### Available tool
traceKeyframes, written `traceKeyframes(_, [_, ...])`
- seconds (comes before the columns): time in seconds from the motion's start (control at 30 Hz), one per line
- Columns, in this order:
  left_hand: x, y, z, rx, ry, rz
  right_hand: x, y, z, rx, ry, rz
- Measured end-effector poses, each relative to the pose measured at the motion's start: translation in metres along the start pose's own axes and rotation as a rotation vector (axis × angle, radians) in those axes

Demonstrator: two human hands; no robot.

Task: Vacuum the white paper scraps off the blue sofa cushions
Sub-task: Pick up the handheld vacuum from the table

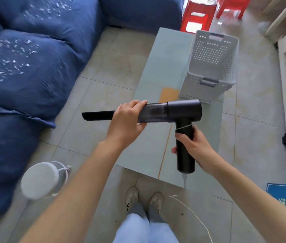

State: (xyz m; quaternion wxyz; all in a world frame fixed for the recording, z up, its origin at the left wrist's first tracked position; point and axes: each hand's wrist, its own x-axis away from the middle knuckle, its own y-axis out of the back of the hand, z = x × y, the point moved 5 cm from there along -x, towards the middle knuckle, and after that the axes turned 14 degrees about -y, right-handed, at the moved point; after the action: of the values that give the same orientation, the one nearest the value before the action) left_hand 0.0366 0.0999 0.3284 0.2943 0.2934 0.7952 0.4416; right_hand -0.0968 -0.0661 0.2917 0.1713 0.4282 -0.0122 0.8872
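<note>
Both hands grip the black handheld vacuum (158, 112): the right hand (194, 148) wraps its handle, the left hand (127, 121) clasps the dust cup behind the nozzle (97, 116). Its long axis runs sideways, nozzle toward the blue sofa cushions (26, 67). White paper scraps (10, 57) lie there, up and left, nearer the left hand.

I see a home living room: blue sofa (33, 67), tiled floor (103, 71), low coffee table (165, 67), red plastic stools (198, 13).
</note>
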Motion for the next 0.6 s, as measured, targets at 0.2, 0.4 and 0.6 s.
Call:
traceKeyframes(0.2, [0.063, 0.106, 0.007, -0.023, 0.101, -0.182, 0.07, -0.062, 0.056, 0.065, 0.162, 0.171])
traceKeyframes(0.4, [0.136, 0.186, 0.047, -0.061, 0.254, -0.334, 0.099, -0.158, 0.088, -0.004, 0.12, 0.496])
traceKeyframes(0.6, [0.217, 0.253, 0.117, -0.108, 0.396, -0.484, 0.107, -0.279, 0.109, 0.018, 0.053, 0.673])
